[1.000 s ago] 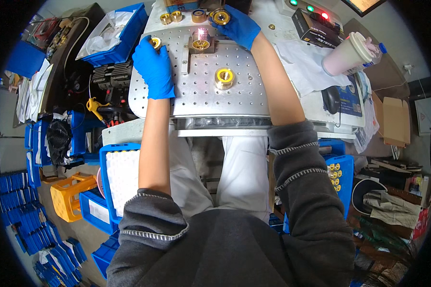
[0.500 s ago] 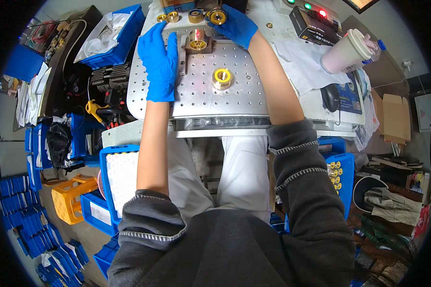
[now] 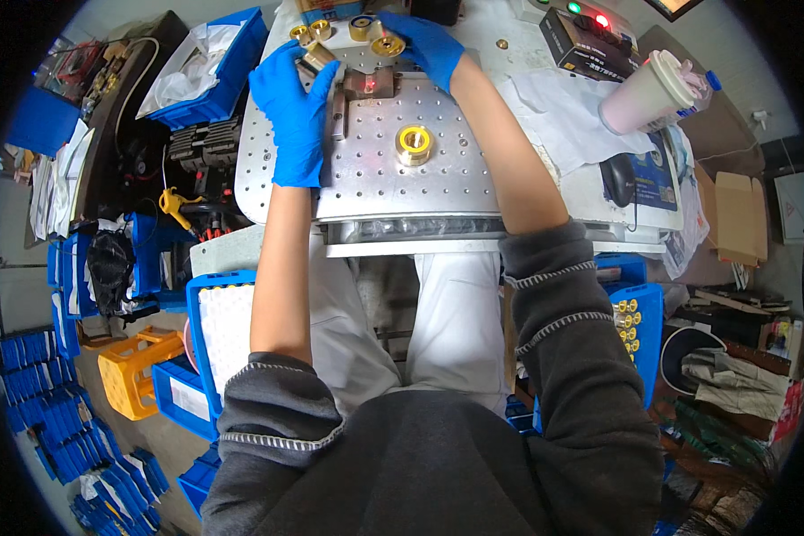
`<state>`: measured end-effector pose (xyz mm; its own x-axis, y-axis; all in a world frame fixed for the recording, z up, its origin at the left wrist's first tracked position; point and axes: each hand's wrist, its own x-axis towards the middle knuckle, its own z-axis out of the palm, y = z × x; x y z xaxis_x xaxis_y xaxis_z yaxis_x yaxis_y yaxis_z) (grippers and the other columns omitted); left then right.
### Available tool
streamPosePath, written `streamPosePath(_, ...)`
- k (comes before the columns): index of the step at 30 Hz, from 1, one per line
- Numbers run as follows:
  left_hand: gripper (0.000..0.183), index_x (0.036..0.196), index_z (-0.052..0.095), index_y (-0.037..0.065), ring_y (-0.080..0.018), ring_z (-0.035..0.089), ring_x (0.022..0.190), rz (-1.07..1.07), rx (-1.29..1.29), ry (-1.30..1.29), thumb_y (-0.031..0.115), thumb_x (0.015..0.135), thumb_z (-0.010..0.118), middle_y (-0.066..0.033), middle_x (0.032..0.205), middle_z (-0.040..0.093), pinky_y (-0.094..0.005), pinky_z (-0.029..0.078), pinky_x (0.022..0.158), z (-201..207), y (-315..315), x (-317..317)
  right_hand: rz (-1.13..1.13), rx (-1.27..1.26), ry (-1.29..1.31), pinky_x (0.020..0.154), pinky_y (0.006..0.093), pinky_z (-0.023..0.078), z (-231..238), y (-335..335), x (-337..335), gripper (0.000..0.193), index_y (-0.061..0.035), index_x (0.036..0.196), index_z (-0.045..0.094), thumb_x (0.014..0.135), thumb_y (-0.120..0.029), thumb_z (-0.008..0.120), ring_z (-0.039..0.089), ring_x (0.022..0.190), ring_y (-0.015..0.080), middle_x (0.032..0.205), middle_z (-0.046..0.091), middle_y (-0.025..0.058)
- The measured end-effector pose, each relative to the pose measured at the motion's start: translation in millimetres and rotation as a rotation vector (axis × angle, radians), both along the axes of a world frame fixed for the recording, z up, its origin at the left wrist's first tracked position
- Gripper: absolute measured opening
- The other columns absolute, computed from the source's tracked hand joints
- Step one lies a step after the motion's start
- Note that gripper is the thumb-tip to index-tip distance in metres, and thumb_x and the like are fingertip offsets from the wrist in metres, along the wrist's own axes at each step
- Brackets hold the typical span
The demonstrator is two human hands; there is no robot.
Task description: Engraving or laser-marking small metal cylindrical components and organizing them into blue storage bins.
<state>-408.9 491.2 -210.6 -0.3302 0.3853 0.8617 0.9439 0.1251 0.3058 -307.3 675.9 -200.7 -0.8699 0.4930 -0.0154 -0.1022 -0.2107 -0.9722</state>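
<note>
Both my hands wear blue gloves. My left hand [image 3: 290, 103] is closed on a brass cylinder [image 3: 319, 56], tilted between thumb and fingers at the left of the plate's far end. My right hand [image 3: 426, 49] pinches a round brass fitting [image 3: 389, 45] above the plate's far edge. Between them sits a dark metal block [image 3: 369, 84] with a red light spot on it and no fitting on top. Nearer to me, a brass ring with a yellow top face [image 3: 414, 145] stands on the perforated metal plate [image 3: 375, 192].
Several more brass fittings [image 3: 320, 31] stand behind the plate. To the right are a lidded cup [image 3: 639, 98], a black box [image 3: 581, 49], white paper [image 3: 545, 112] and a black mouse [image 3: 616, 181]. Blue trays [image 3: 639, 348] flank my legs.
The brass cylinder has left the metal block and is now in my left hand, which was open before. My right hand has shifted slightly left and nearer with its fitting.
</note>
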Motion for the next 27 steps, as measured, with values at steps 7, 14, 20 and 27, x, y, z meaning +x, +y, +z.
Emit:
streamPosePath(7,0.04,0.099,0.062,0.009,-0.0305,0.052,0.098,0.237,-0.088,0.045,0.032,0.069,0.077,-0.0099,0.107,0.06,-0.0406,0.04,0.084,-1.3,0.1,4.3,-0.162,0.499,-0.202,0.097,0.0338,0.042,-3.5,-14.1,-1.6,0.069,-0.0068,0.121,0.059,0.072,-0.056,0.069,0.056,0.113,0.0235,0.121,0.06,0.0132)
streamPosePath(14,0.034,0.09,0.064,0.011,-0.0304,0.055,0.09,0.238,-0.216,0.0,0.03,0.066,0.077,-0.0085,0.094,0.062,-0.0411,0.041,0.079,-7.1,-10.6,0.0,-0.089,0.695,-0.231,0.097,0.035,0.042,-4.3,-23.8,-7.2,0.071,-0.0084,0.115,0.064,0.072,-0.065,0.063,0.057,0.111,0.0272,0.122,0.059,0.0156)
streamPosePath(20,0.029,0.087,0.064,0.009,-0.0308,0.056,0.087,0.264,-0.222,0.039,0.028,0.068,0.074,-0.0096,0.089,0.063,-0.0403,0.043,0.076,-6.4,-7.3,2.6,-0.031,0.8,-0.268,0.096,0.0349,0.042,0.8,-22.6,0.7,0.07,-0.0086,0.11,0.067,0.074,-0.068,0.058,0.058,0.109,0.0278,0.119,0.06,0.0163)
streamPosePath(27,0.029,0.09,0.062,0.005,-0.0315,0.058,0.078,0.225,-0.079,-0.023,0.03,0.076,0.07,-0.013,0.082,0.062,-0.0404,0.045,0.07,-11.5,-3.9,-8.1,-0.077,0.931,-0.275,0.091,0.0325,0.044,27.2,-21.4,15.0,0.063,-0.0086,0.108,0.066,0.082,-0.064,0.05,0.06,0.103,0.0218,0.11,0.064,0.0133)
